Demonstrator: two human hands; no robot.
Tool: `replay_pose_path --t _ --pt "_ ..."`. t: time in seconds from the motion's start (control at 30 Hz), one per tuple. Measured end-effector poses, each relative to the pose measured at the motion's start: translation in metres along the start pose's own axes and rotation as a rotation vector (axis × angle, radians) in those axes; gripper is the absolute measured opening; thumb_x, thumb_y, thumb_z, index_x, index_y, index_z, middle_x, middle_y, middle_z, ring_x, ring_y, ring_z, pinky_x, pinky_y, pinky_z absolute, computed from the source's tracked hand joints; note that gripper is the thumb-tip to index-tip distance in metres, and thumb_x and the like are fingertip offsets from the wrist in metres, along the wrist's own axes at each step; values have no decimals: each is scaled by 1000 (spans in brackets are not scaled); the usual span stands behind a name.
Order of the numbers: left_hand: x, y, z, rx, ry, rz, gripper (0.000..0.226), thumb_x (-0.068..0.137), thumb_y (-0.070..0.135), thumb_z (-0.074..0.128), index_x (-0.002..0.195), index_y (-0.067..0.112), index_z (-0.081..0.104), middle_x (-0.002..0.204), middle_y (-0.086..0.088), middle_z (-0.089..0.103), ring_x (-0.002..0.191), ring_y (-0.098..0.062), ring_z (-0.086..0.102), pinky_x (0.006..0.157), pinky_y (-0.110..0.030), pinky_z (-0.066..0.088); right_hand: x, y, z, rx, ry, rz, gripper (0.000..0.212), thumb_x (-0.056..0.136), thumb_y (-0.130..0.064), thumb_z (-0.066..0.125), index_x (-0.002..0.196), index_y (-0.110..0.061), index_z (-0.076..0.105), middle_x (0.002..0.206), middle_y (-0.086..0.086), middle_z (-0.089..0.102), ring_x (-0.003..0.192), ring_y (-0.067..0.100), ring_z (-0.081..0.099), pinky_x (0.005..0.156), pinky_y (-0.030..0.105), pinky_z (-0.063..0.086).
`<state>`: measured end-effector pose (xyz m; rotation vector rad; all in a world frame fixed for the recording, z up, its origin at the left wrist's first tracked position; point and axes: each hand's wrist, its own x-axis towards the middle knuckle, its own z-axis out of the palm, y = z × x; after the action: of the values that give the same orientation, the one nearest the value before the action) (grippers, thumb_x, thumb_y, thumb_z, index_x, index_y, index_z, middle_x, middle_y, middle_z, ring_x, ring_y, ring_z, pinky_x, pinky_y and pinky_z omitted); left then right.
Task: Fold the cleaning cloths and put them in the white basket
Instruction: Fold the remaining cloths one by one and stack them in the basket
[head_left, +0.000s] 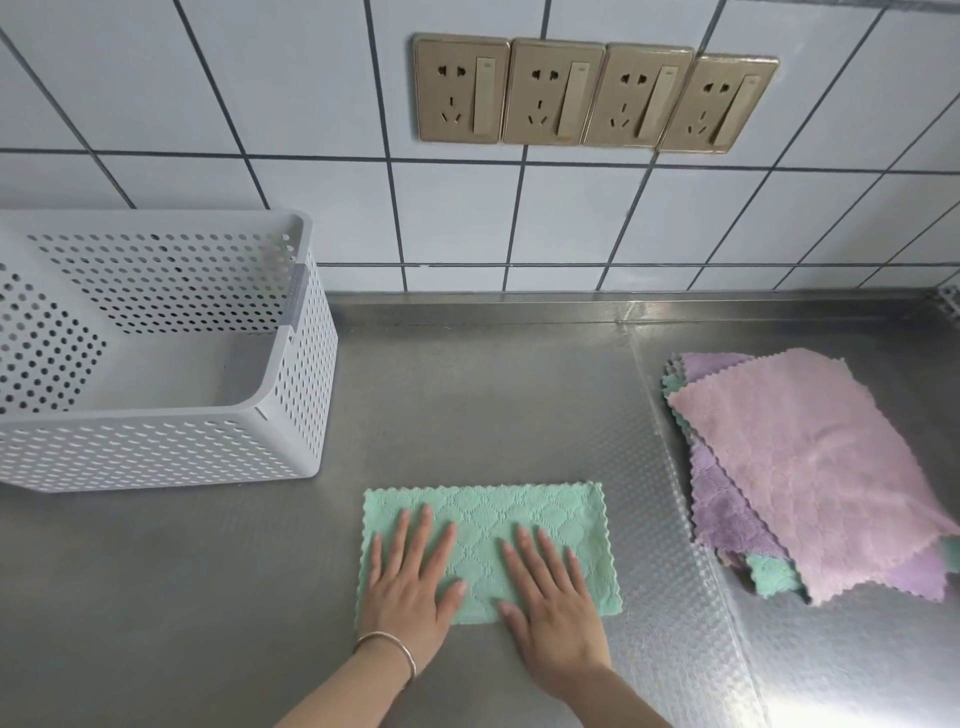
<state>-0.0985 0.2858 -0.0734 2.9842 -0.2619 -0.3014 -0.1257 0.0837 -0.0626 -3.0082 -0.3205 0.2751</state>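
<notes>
A: While nothing seems to lie in it yet, the white perforated plastic basket (156, 353) waits at ten o'clock on the steel bench (467, 395), so I judge the task barely begun.

B: And the rest?

A: A stack of pink, purple and green cloths (810, 467) at three o'clock looks unfolded. The green quilted cloth (519, 514), folded once I think, lies at six o'clock; left hand (410, 582) and right hand (550, 603) press it flat, fingers spread.

My green cloth (519, 525) lies flat on the surface, a rectangle with zigzag edges. A loose pile (810, 467) of pink, purple and green cloths lies at right. The white perforated basket (291, 415) stands upright at left.
</notes>
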Motion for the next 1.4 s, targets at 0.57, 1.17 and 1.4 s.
replay_pose_path --t 0.57,1.17,1.4 --pt "11 16 -19 75 -87 151 72 86 64 26 146 24 25 153 -5 25 141 -28 16 107 -52 13 -10 43 -36 520 191 408 56 85 -15 55 138 -17 40 144 -2 37 126 19 40 98 28 40" --pt "51 50 -42 115 -377 279 111 64 87 34 141 34 -26 141 1 -44 131 -16 -41 111 -40 -22 -1 32 -73 744 -159 709 13 77 -12 50 85 -20 43 73 -7 48 60 10 46 47 20 32" --pt "36 78 -92 -511 103 -45 60 83 66 36 132 32 48 139 14 39 126 -7 38 101 -19 31 3 -13 -84 354 279 300 42 50 -11 77 86 -21 58 74 -6 62 56 14 59 46 18 25"
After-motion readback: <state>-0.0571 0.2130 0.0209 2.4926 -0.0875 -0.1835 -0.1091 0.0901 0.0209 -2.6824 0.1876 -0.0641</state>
